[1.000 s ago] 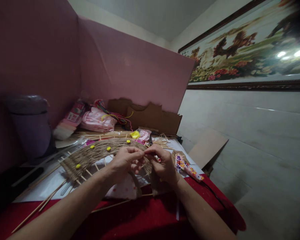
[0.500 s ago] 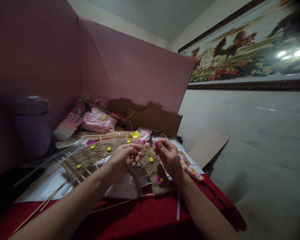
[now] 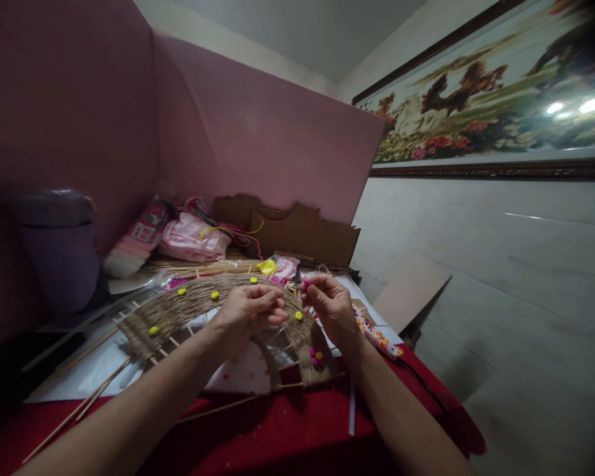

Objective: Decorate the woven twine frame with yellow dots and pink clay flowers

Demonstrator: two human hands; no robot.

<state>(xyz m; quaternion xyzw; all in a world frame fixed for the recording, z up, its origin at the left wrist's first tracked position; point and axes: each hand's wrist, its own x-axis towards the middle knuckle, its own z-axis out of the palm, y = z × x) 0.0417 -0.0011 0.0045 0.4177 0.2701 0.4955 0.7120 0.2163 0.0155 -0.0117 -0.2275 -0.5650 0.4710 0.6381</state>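
Observation:
My right hand (image 3: 331,309) pinches a small magenta piece (image 3: 305,284) between thumb and forefinger, above the right part of the woven arch. Close by on the left is my left hand (image 3: 252,309), thumb and fingertips pressed together; whatever they hold, if anything, is too small to make out. Beneath both hands lies a fan-shaped arch of brown twine (image 3: 166,309) woven over thin sticks. Yellow round dots (image 3: 215,295) are spaced along it. Near its right end, magenta petals (image 3: 313,352) surround one yellow dot. Scissors or pliers stand behind my right fingers, mostly hidden.
A red cloth (image 3: 297,423) covers the table's front. Thin sticks (image 3: 99,387) lie at left. Behind are a pink spotted bag (image 3: 196,237), a yellow packet (image 3: 267,266) and torn cardboard (image 3: 305,231). A purple bin (image 3: 62,258) stands left; a flower-patterned object (image 3: 379,338) lies right.
The magenta piece has turned within my right fingers and shows as a rounder lump. My left fingers have shifted slightly, still pressed together. The whole view has moved a little.

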